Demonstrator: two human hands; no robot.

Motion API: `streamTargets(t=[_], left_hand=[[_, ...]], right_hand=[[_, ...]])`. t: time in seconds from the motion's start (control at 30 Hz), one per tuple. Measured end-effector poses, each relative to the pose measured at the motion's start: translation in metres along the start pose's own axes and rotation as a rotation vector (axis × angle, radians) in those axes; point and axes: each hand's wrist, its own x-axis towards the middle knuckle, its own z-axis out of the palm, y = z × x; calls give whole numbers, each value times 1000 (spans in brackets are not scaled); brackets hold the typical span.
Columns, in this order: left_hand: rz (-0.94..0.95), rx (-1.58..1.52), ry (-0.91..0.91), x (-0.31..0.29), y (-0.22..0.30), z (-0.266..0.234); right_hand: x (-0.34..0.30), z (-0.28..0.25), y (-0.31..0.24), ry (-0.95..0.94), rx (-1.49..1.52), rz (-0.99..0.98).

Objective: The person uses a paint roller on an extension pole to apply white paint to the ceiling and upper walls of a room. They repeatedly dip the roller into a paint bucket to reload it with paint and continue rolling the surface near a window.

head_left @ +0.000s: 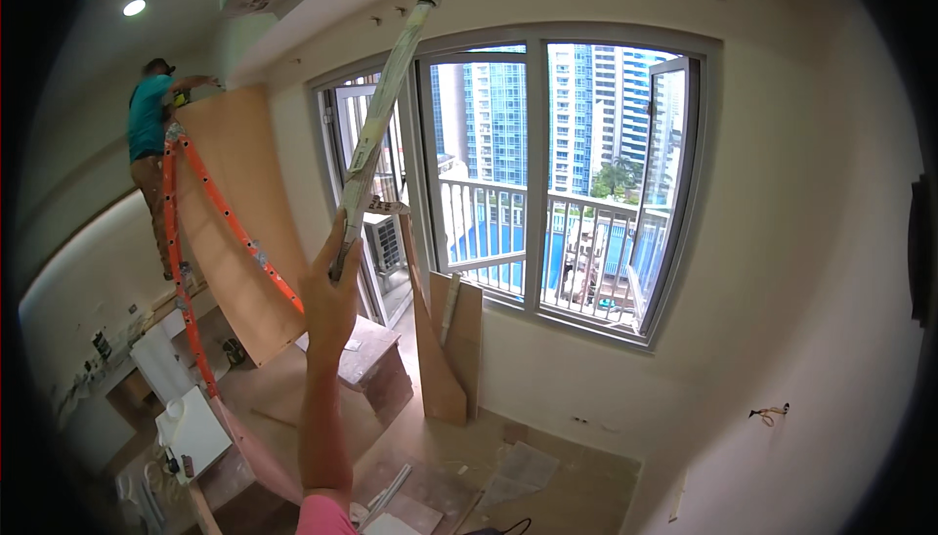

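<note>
My left hand is raised on a stretched-out forearm, its fingers closed around the lower end of a long narrow strip. Pale plastic film with some tape covers the strip, which slants up and to the right past the window and out of the picture at the top. What lies under the film is hidden. A pink sleeve shows at the lower edge. My right hand does not appear.
A co-worker in a teal shirt stands high beside an orange stepladder, near a large tan board. Cut wood panels lean below the window. Boards and debris lie on the floor; wires poke from the right wall.
</note>
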Motion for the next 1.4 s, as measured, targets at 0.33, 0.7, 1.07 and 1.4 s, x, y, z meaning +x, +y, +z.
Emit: streamTargets(t=[0.33,0.7,1.07,1.4], left_hand=[[29,2,-16,31,-11,18],[-140,92,-21,-38,12,-36],[-64,74,-101,-65,-22,23],[48,55,-96,5,-14,140]], right_hand=[[7,-4,-12,-7,-18,-35],[10,1,-11,-23,-51,10],[37,3,0,-22,-117,-2],[-9,19,25,83,79,7]])
